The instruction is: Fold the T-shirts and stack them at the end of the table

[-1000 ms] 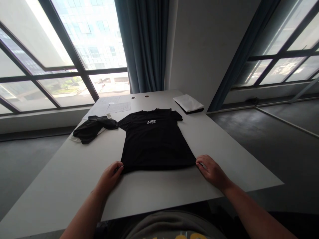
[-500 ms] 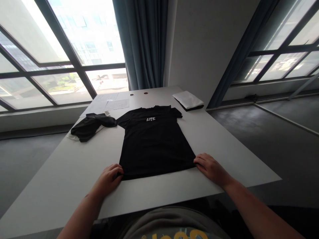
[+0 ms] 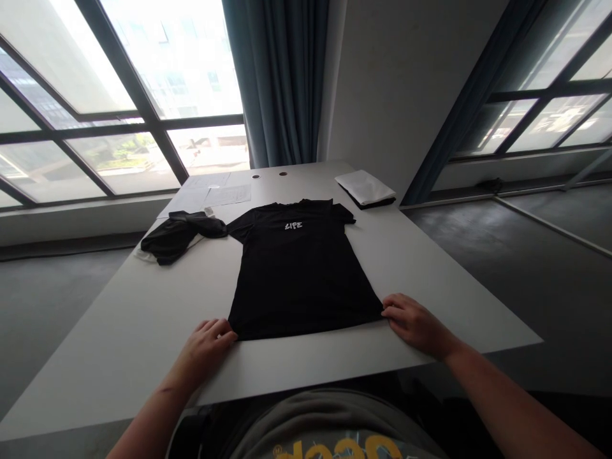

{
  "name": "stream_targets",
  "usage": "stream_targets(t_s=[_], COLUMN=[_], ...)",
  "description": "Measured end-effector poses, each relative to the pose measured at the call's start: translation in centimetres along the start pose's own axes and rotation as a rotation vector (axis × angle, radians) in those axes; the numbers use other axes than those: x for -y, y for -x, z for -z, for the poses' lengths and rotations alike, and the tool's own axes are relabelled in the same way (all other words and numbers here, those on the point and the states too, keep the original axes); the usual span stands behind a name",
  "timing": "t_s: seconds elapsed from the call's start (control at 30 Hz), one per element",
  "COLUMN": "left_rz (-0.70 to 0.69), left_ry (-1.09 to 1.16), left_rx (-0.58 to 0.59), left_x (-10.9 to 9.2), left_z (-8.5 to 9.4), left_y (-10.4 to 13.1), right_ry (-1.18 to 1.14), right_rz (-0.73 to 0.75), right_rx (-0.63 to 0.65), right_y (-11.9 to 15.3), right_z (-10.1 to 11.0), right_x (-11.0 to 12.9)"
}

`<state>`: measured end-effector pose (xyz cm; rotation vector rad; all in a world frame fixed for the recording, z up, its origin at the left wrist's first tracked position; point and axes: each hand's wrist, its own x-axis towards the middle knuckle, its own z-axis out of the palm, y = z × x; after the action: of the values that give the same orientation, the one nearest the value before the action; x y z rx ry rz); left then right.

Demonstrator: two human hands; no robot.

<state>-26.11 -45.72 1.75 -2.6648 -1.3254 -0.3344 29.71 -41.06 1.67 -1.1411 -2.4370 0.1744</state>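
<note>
left hand (image 3: pixel 204 349) n right hand (image 3: pixel 415 322) pinch near corners of a black fabric tee (image 3: pixel 301 274) w/ white lettering (image 3: pixel 293 225), flat on white bench (image 3: pixel 425 274)

Grey top (image 3: pixel 329 411) with yellow lettering (image 3: pixel 298 450), bare forearms (image 3: pixel 160 401)

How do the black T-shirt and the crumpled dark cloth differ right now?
The black T-shirt lies spread flat; the dark cloth is bunched up. The T-shirt covers much more of the table than the cloth. The left hand and right hand are at the T-shirt's near corners, while neither touches the cloth. Both are dark fabric on the same white table.
</note>
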Motion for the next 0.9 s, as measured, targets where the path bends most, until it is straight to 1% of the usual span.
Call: stream_targets(t_s=[0.2,0.27,0.33,0.4,0.47,0.53,0.6,0.63,0.7,0.77,0.9], left_rz=[0.081,0.107,0.115,0.105,0.086,0.083,0.09,0.09,0.087,0.076,0.009], left_ry=[0.152,0.17,0.172,0.183,0.205,0.207,0.185,0.176,0.166,0.161,0.143], left_rx=[0.078,0.084,0.083,0.084,0.087,0.072,0.092,0.125,0.195,0.235,0.236], left_x=[-0.9,-1.3,-1.9,-2.7,-3.9,-5.1,-6.1,-6.5,-7.1,-7.3,-7.5], left_z=[1.5,1.9,2.1,1.9,1.2,0.0,-1.5,-2.3,-3.6,-4.4,-4.6], left_y=[0.2,-0.3,-1.6,-3.8,-6.8,-9.7,-12.0,-12.7,-13.4,-13.1,-11.9], right_ry=[-0.043,-0.051,-0.049,-0.03,-0.003,0.027,0.058,0.073,0.094,0.098,0.07], right_rz=[-0.016,-0.021,-0.044,-0.069,-0.083,-0.098,-0.127,-0.143,-0.17,-0.175,-0.131], right_rx=[-0.004,-0.023,-0.034,-0.014,0.04,0.111,0.192,0.232,0.289,0.31,0.279], right_y=[0.2,0.2,0.0,-0.4,-1.0,-1.5,-1.7,-1.7,-1.3,-0.7,0.4], right_z=[0.5,0.4,0.0,-0.6,-1.2,-1.9,-2.5,-2.8,-3.2,-3.3,-3.1], right_x=[0.7,0.9,0.9,0.9,0.8,0.8,0.7,0.6,0.5,0.3,0.2])
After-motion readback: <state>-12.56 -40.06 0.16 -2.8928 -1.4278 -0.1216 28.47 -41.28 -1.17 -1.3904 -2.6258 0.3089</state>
